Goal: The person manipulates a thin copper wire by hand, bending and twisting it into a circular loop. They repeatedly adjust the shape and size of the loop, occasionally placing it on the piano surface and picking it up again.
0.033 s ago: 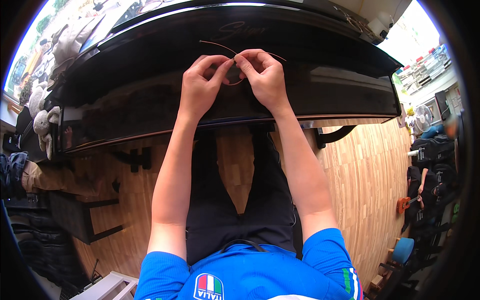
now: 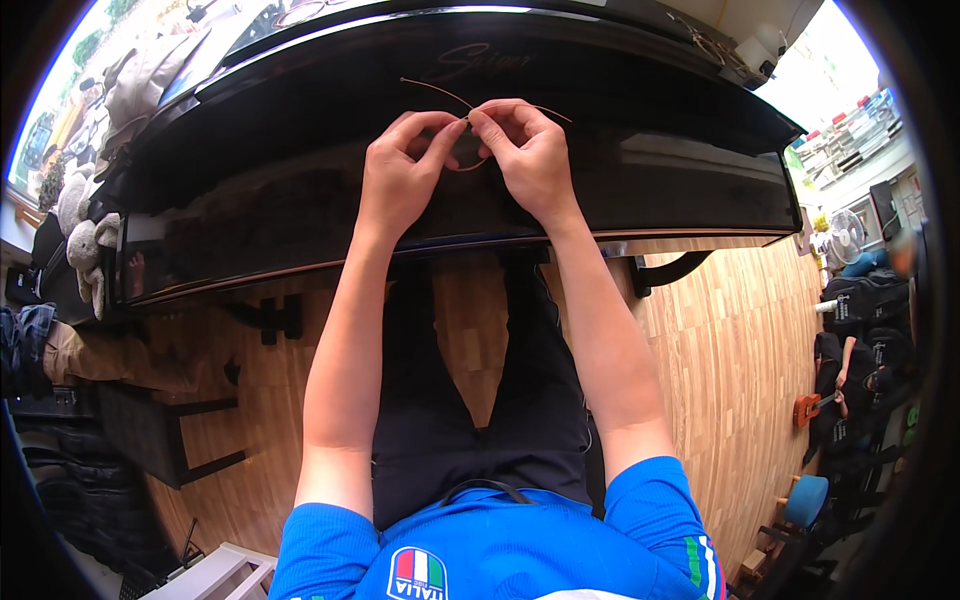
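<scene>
From far off, I see the left hand (image 2: 408, 165) and right hand (image 2: 535, 160) both pinching a thin string (image 2: 437, 88), fingertips close together, in front of the black piano (image 2: 650, 190). I think small, soft pinches work best, so the little loop (image 2: 465, 169) hanging below won't twist or slip.

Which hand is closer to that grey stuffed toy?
Left. The left hand is to the right of the grey stuffed toy and higher in view; the right hand is farther right.
</scene>
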`<move>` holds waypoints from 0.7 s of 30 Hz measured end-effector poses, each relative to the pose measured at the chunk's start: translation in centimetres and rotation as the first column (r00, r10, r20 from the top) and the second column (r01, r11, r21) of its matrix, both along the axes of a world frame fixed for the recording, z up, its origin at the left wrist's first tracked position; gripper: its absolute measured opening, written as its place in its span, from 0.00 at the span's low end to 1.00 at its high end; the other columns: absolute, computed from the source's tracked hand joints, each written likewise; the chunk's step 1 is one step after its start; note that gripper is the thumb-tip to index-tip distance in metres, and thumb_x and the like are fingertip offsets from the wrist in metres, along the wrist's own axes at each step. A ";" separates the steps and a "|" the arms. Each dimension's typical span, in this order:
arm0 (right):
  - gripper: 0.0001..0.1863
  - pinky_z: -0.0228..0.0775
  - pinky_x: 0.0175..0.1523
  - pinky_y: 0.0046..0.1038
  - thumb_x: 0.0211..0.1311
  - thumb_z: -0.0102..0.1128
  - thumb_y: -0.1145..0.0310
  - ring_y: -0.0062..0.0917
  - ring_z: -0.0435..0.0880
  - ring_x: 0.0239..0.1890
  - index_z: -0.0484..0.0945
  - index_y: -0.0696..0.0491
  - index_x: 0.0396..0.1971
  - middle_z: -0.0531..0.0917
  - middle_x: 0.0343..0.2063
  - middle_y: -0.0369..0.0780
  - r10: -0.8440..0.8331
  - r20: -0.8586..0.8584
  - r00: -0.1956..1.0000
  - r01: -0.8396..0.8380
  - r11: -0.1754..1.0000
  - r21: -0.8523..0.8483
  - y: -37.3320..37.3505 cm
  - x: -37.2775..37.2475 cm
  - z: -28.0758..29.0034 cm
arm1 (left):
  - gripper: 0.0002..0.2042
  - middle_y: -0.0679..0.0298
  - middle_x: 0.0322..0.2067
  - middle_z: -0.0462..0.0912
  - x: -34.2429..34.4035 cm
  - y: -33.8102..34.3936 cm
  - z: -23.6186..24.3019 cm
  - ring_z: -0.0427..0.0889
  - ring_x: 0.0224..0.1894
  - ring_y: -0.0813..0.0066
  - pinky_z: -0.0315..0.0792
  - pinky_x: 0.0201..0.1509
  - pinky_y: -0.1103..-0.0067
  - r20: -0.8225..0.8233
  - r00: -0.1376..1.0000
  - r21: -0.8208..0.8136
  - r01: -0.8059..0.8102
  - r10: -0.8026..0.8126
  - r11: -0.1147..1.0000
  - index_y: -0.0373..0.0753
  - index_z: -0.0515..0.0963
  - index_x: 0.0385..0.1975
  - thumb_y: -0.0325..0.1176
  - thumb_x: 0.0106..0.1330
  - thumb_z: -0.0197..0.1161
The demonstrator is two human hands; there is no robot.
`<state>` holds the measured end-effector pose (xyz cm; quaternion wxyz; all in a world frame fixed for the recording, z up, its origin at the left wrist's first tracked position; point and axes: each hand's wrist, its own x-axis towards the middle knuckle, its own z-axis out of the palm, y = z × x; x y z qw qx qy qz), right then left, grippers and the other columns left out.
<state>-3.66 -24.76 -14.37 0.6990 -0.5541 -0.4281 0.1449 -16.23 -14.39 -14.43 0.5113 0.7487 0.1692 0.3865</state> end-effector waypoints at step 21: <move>0.07 0.78 0.35 0.21 0.70 0.61 0.71 0.20 0.85 0.28 0.76 0.58 0.41 0.86 0.29 0.41 0.114 -0.073 0.991 -0.114 0.993 -0.001 -0.3 0.3 0.2 | 0.09 0.61 0.32 0.83 -0.4 0.4 0.4 0.86 0.31 0.73 0.79 0.35 0.81 0.247 0.969 -0.255 0.091 -0.026 0.963 0.33 0.73 0.45 0.31 0.74 0.59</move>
